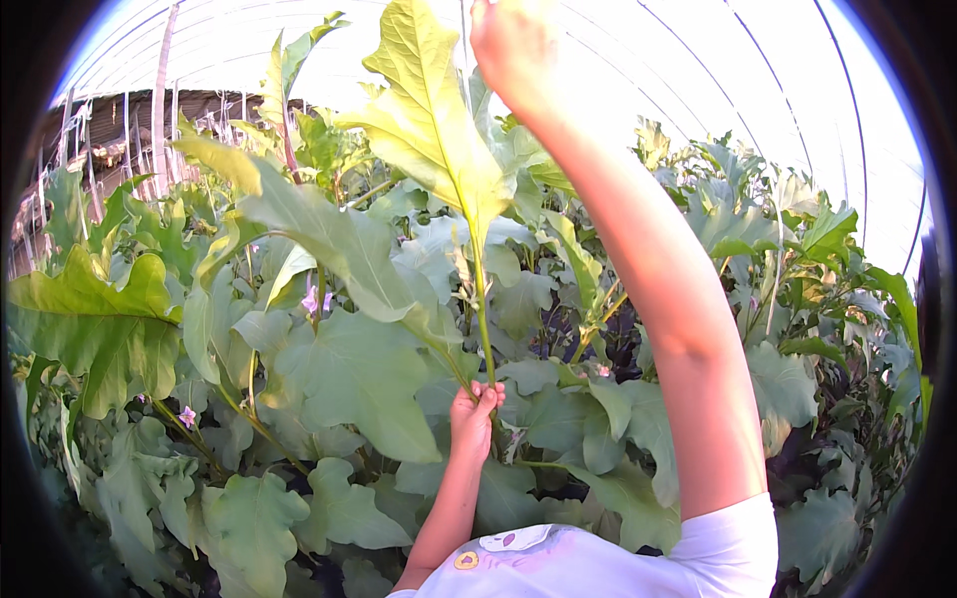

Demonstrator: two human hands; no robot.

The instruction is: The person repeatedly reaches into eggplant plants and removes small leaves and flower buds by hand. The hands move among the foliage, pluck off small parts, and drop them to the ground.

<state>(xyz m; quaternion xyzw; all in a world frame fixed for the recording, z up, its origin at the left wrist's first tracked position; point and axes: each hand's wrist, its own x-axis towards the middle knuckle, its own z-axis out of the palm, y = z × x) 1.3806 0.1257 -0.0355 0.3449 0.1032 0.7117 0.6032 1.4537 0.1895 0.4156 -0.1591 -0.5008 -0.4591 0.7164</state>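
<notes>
My left hand (474,411) is closed around the stem (482,321) of an eggplant plant, low in front of my chest. From that grip one shoot rises upright to a large, sunlit yellow-green leaf (434,127). Another broad leaf (329,232) leans out to the left from the same place and is partly blurred. High above, my right hand (516,45) is raised on an outstretched arm, beside a thin vertical string (464,52). Glare and the picture's top edge hide its fingertips, so I cannot tell whether it holds the string.
Dense eggplant foliage (359,374) surrounds me, with purple flowers (314,299) on the left. Behind stand a post (161,105) and several hanging strings before a brownish wall (112,123). Curved greenhouse ribs (845,82) arch overhead. More tall plants (792,224) crowd the right.
</notes>
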